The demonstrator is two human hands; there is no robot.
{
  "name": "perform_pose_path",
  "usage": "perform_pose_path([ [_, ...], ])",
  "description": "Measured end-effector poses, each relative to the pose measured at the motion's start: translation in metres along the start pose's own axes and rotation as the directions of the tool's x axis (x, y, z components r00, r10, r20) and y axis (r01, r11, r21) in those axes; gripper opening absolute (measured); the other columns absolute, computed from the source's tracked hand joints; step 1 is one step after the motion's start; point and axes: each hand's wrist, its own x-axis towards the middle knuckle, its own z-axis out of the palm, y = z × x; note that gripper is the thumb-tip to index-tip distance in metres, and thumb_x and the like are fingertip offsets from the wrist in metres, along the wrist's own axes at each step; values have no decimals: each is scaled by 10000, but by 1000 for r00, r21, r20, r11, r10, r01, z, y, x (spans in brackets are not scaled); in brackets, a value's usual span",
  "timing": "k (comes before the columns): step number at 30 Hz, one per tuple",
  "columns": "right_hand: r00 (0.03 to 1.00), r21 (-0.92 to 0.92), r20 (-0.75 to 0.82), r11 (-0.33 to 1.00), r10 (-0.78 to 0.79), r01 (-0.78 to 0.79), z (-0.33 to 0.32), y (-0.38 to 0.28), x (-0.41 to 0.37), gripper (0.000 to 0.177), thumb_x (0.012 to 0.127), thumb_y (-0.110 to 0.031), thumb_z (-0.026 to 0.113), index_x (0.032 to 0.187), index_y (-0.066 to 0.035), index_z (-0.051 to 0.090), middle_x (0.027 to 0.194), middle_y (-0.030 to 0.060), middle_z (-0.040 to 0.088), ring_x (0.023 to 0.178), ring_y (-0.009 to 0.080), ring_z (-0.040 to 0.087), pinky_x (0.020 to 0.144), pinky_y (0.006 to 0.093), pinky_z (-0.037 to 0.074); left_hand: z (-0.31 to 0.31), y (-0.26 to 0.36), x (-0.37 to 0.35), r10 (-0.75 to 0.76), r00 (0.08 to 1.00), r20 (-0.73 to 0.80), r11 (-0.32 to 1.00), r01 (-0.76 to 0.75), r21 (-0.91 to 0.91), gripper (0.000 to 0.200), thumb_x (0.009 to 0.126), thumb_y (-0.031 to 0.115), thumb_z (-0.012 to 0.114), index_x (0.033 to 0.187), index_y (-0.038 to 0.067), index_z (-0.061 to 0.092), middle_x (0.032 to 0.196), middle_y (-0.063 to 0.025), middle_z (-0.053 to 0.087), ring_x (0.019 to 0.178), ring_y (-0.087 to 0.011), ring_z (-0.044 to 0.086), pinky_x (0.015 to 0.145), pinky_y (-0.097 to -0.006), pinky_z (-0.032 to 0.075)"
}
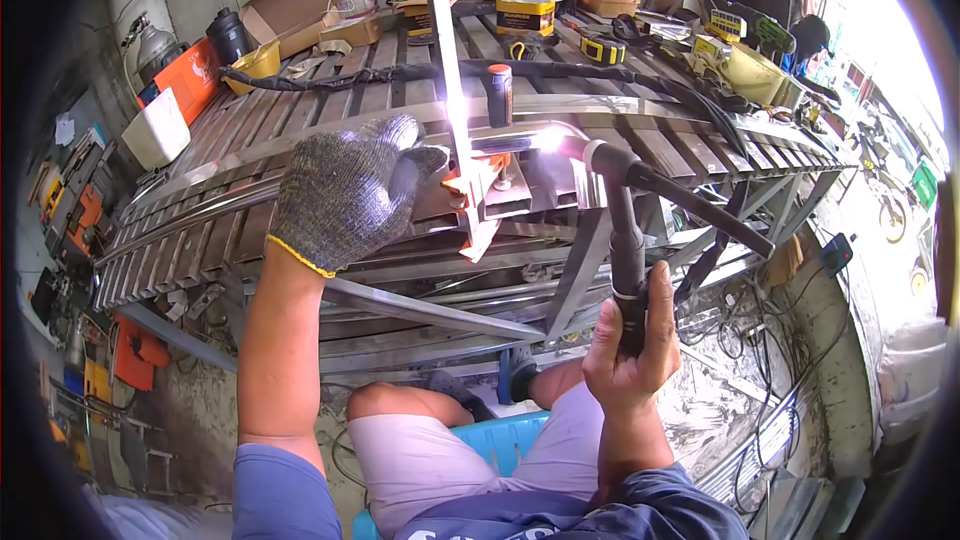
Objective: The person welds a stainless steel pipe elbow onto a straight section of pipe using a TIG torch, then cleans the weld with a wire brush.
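My left hand (350, 190), in a grey knitted glove with a yellow cuff, is closed beside an upright bright metal bar (447, 50); what its fingers grip is hidden. At the bar's foot sits an orange clamp (480, 185) on the slatted metal table (640, 145). My bare right hand (635, 340) is wrapped round the handle of a black welding torch (625, 230). The torch's tip is at a bright arc (550, 140) on metal near the table's front edge. Just behind, a dark marker-like canister (499, 96) stands upright.
A black cable (400, 72) crosses the table. Toward the back are a yellow tape measure (603, 49), a yellow tin (525, 17), cardboard boxes (295, 10) and a green drill (775, 35). An orange sheet (190, 78) stands left. Cables (765, 360) lie on the floor at right.
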Motion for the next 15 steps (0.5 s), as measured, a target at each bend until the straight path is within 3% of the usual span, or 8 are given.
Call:
perform_pose_path([
  [1, 1000, 3, -6, 1000, 0, 0, 0, 0, 0, 605, 983, 4, 739, 1527, 144, 512, 1226, 335, 735, 896, 407, 783, 774, 426, 648, -1, 1, 0, -21, 999, 28, 1000, 22, -12, 255, 960, 242, 691, 1059, 22, 771, 866, -232, 762, 766, -423, 751, 709, -539, 592],
  [3, 996, -54, -51, 996, -67, 65, 3, 1, 3, 596, 983, 4, 736, 1521, 144, 522, 1203, 327, 739, 878, 400, 777, 761, 423, 642, 11, -4, -2, 53, 992, -118, 994, -63, -85, 289, 967, 262, 696, 1083, 10, 774, 923, -249, 768, 819, -426, 755, 738, -552, 584],
  [6, 998, -8, -38, 999, -40, 39, 2, -1, 4, 595, 978, 9, 737, 1518, 144, 528, 1172, 320, 741, 854, 389, 769, 742, 422, 635, 14, -7, -4, 32, 995, -90, 996, -39, -79, 324, 967, 285, 710, 1117, 7, 778, 1000, -253, 778, 883, -430, 759, 785, -551, 587],
  [9, 1000, -14, 14, 1000, -21, 21, -2, -1, 2, 615, 965, 19, 748, 1524, 142, 525, 1137, 310, 742, 829, 374, 757, 721, 422, 625, 5, -9, -9, 25, 998, 52, 1000, -26, 4, 338, 962, 299, 722, 1130, 11, 778, 1026, -236, 786, 903, -432, 763, 816, -535, 599],
  [10, 1000, 29, 8, 1000, 11, -12, -1, -1, 0, 620, 967, 17, 751, 1525, 151, 515, 1192, 330, 738, 876, 392, 776, 754, 425, 638, 4, -8, -8, 5, 998, 64, 1000, -5, 0, 345, 967, 314, 724, 1138, 20, 779, 1045, -230, 787, 923, -433, 763, 839, -526, 604],
  [11, 999, -29, -26, 999, -40, 39, 1, 1, 1, 619, 976, 13, 747, 1524, 164, 502, 1263, 355, 722, 941, 414, 792, 799, 427, 649, 8, -3, -5, 35, 998, -59, 998, -38, -41, 349, 974, 322, 720, 1138, 19, 779, 1042, -235, 785, 924, -432, 763, 839, -523, 606],
  [15, 1000, 4, -27, 1000, 4, -4, 2, -1, -2, 614, 985, 10, 740, 1524, 171, 494, 1302, 373, 706, 987, 423, 796, 827, 427, 652, 10, -3, -4, 9, 999, -54, 998, -12, -61, 358, 980, 328, 717, 1148, 18, 778, 1042, -244, 785, 918, -434, 765, 821, -519, 614],
])
